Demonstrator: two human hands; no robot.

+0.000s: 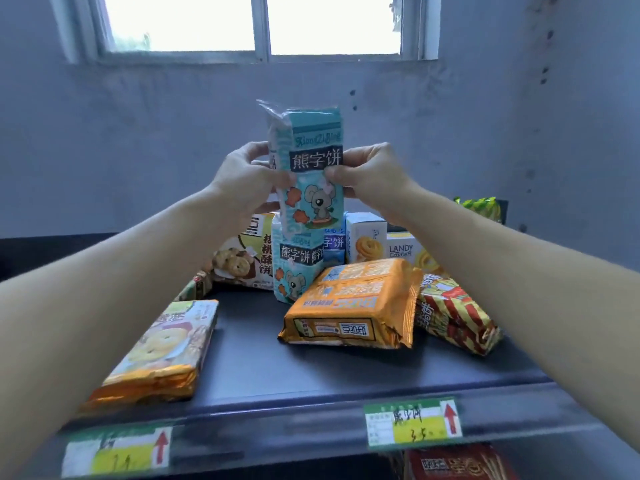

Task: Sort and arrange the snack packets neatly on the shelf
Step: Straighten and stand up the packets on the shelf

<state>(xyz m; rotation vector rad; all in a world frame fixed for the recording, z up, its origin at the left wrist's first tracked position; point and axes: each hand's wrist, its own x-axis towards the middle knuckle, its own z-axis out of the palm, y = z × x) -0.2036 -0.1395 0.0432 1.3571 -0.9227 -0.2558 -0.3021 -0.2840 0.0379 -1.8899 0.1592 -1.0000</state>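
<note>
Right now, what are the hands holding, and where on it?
Both hands hold one teal bear-biscuit packet, upright, at its middle: the left hand pinches its left edge, the right hand its right edge.

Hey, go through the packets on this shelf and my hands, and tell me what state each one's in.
Held teal packet: upright, above the shelf, gripped by both hands.
Left hand: grips its left side.
Right hand: grips its right side.
Second teal packet: standing on the shelf.
Orange packet: lying flat.
Red striped packet: lying, right of it.
Yellow packet: lying flat, front left.
</note>
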